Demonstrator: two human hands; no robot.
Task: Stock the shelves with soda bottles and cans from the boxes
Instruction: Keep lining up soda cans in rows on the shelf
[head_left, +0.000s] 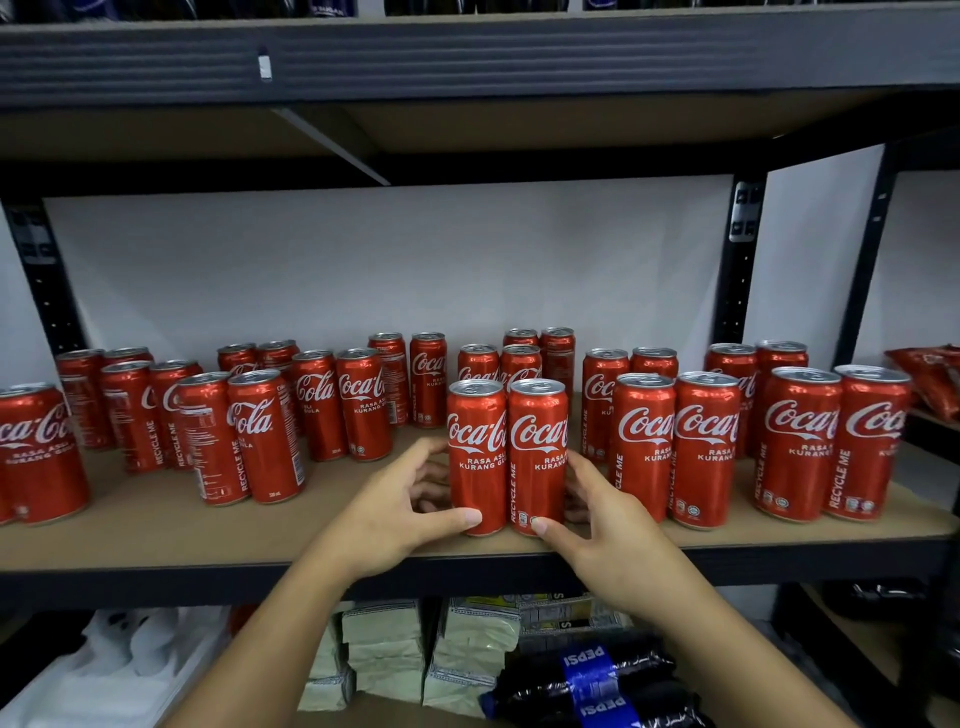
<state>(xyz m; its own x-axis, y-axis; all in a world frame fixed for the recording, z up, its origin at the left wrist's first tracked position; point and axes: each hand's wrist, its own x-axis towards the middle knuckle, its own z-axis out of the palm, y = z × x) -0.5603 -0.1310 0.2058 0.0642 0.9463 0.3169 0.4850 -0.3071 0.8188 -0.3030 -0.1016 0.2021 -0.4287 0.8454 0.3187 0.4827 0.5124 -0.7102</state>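
**Step in hand:** placing a pair of cans at the front of the shelf (156, 535). Judging from both bases apparently resting on the board, finishing the set-down or squaring the pair up.

**Left of the grip:** stocked cans (265, 436) standing in loose pairs, some turning their labels away.

**Left hand** (400, 512): reaching in from below with the wrist low. Grasping the left can (477, 457) near its base, laying the thumb across the front and curling the fingers round the far side.

**Within the grip:** left can and right can (537, 457) standing upright, touching side by side, facing logos outward.

**Right hand** (597, 525): mirroring the other. Grasping the right can low down, pressing the thumb tip on the front near the base and tucking the fingers behind.

**Right of the grip:** further cans (701, 452) standing just beside the right fingers, leaving little room there.

**Below the grip:** pale packets (384, 654) and dark bottles (587, 680) lying on the lower level.

**Next move, as a judgement:** calling for loosening both hands and drawing them straight back towards the body. Avoiding nudging the pair or the neighbour on the right, then fetching more stock; no box showing here.
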